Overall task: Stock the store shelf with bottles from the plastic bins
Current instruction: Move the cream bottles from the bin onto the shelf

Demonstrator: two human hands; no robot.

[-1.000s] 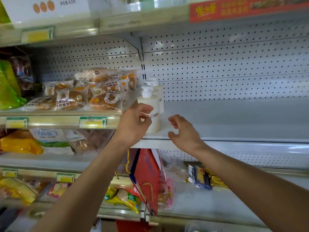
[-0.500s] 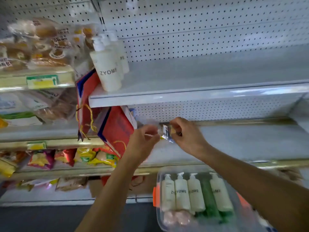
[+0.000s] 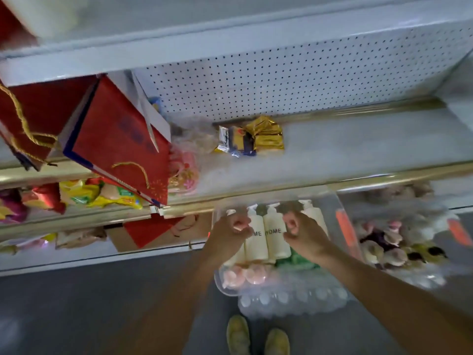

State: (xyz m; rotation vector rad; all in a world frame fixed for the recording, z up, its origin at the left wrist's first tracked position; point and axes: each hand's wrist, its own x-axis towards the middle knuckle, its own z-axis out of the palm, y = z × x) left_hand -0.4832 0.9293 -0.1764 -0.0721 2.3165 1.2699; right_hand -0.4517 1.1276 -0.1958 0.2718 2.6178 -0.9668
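Two hands reach down over a clear plastic bin (image 3: 340, 208) that sits on the floor in front of the store shelf (image 3: 358, 149). The left hand (image 3: 227, 234) is curled into a loose fist above the left side of the bin, and the right hand (image 3: 304, 233) is curled the same way just to the right of it. Whether either one actually grips a bottle cannot be told, since the fingers are folded under and the frame is blurred.

Between and beneath the hands lie several cream-white pump bottles (image 3: 275, 235) side by side in the bin, pumps pointing toward the shelf, with partial lettering "YOME" showing on two of them. Below them in the same bin are pink rounded items (image 3: 242, 276) and something green (image 3: 297, 261).

A second clear bin (image 3: 453, 226) with orange latches stands just to the right, filled with soft mixed-colour items. On the shelf above sit a gold foil packet (image 3: 266, 134) and red gift bags (image 3: 120, 142) with gold cord handles. Yellow-green shoes (image 3: 257, 339) show at the bottom edge.
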